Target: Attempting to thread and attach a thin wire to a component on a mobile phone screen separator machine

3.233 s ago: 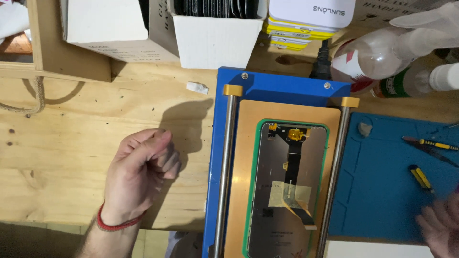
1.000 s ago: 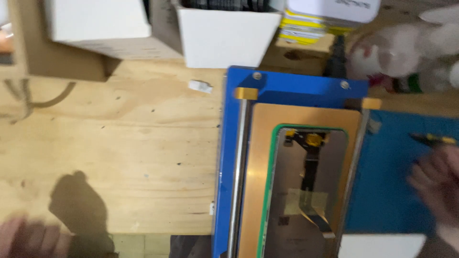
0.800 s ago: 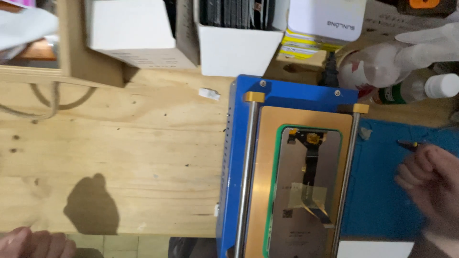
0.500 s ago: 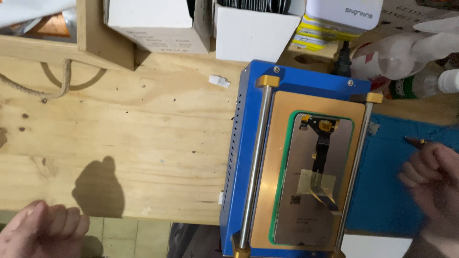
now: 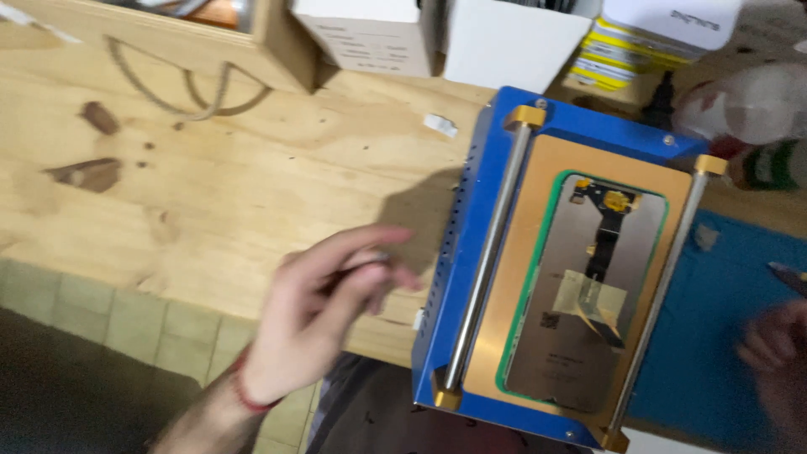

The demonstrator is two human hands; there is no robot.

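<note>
**Hand Positions at the Blue Heating Fixture**

The left hand (image 5: 324, 315) hovers over the near edge of the wooden workbench (image 5: 210, 193), just left of the blue fixture (image 5: 471, 244). Its fingers extend loosely toward the fixture. A small pale item appears between thumb and forefinger, but motion blur prevents confirmation of a grasp. A red band (image 5: 245, 393) circles the wrist.

The right hand (image 5: 777, 353) sits at the right frame edge, over the blue work mat (image 5: 714, 336). It is strongly blurred; whether it is clenched or released cannot be determined.

The fixture lies between the two hands. Its copper-coloured plate (image 5: 538, 252) carries a phone screen assembly (image 5: 584, 294), laid back side up, with a black flex cable (image 5: 603, 240) and a patch of yellowish tape (image 5: 593, 298). Two metal rails (image 5: 487, 261) with brass end blocks run along the plate's long sides.

A small white scrap (image 5: 440, 125) rests on the bench near the fixture's far corner. White boxes (image 5: 513, 38) and a stack of yellow-edged packs (image 5: 609, 67) stand along the back. A wooden tray (image 5: 168, 38) occupies the far left.
</note>
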